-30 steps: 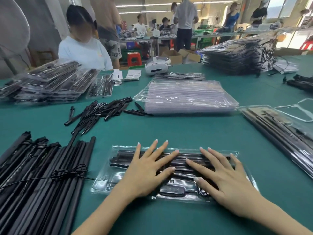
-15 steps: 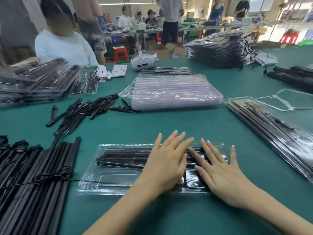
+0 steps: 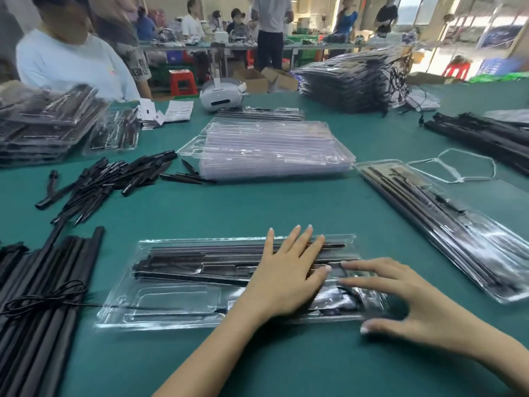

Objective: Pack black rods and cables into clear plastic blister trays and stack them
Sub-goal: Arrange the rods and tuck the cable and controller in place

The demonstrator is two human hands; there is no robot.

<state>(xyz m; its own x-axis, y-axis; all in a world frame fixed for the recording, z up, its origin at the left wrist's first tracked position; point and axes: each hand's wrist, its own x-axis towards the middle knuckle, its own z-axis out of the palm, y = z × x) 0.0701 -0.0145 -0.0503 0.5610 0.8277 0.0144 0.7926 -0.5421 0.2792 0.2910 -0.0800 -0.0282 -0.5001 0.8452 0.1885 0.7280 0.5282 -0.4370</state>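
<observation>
Clear blister tray point(image 3: 177, 299) under flat left hand point(image 3: 286, 277) (fingers straight).

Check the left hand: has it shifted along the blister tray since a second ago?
Yes. The left hand has slid right along the blister tray, from left of the middle to the right half, baring the left pockets.

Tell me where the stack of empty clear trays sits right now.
In the head view, the stack of empty clear trays sits mid-table, beyond the tray being packed, with loose short black rods to its left.
</observation>
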